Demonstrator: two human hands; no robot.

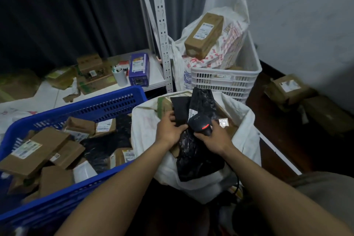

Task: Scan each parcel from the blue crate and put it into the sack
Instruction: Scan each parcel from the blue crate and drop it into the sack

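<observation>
A blue crate (107, 101) at the left holds several brown cardboard parcels (36, 151) and black plastic ones. To its right stands the open white sack (243, 140), filled with parcels. A black plastic parcel (197, 161) lies over the sack's near rim. My left hand (168, 130) grips this parcel at its upper edge. My right hand (212, 136) holds a black barcode scanner (201, 122) with a red light, right above the same parcel. Another black parcel (201, 101) with a white label lies deeper in the sack.
A white crate (226, 80) behind the sack holds a printed bag and a brown box (205, 34). A white metal rack (162, 30) stands at the back left with boxes and a purple box (139, 69) on its low shelf. More brown parcels (289, 90) lie on the dark floor at the right.
</observation>
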